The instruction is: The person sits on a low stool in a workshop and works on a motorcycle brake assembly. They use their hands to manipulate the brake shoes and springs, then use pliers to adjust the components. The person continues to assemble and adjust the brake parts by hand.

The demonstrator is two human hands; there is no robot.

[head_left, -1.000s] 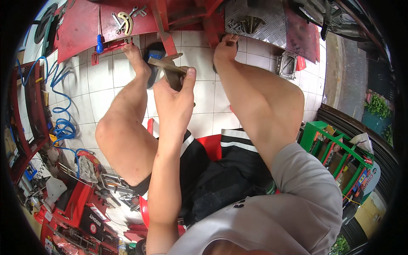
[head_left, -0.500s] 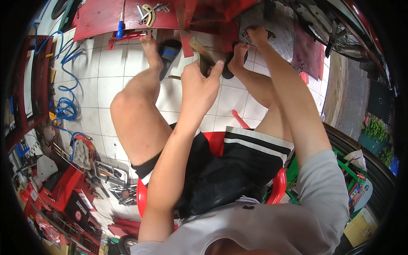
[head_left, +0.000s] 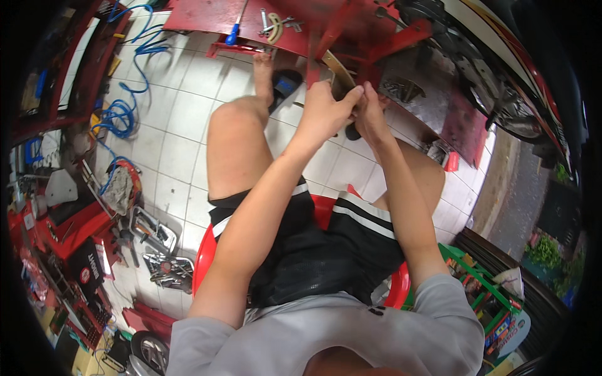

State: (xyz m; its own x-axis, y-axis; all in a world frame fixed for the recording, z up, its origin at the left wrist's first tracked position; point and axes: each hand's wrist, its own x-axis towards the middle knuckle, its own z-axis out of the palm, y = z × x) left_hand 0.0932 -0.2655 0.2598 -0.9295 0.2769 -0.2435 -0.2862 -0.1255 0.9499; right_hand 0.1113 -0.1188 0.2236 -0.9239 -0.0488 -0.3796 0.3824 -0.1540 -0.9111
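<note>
1. While seated on a red plastic stool, the person has both hands up at 12 o'clock, meeting at the red metal stand.
2. Left hand: fingers curled together around a flat tan strip that runs up toward the red frame; the grip looks closed on it.
3. Right hand: touches the left hand's fingertips, fingers bunched at the same spot. Cannot tell whether it pinches anything; the part is hidden.
4. Tan strip sits just below the red frame, beside a grey metal panel at 1 o'clock.
5. Left foot rests on the white tile floor, toes at the stand's base.
6. Blue coiled hose lies at 10 o'clock; loose tools sit on the floor at 8 o'clock.
7. Blue-handled screwdriver lies on the red tray at 11 o'clock.
</note>
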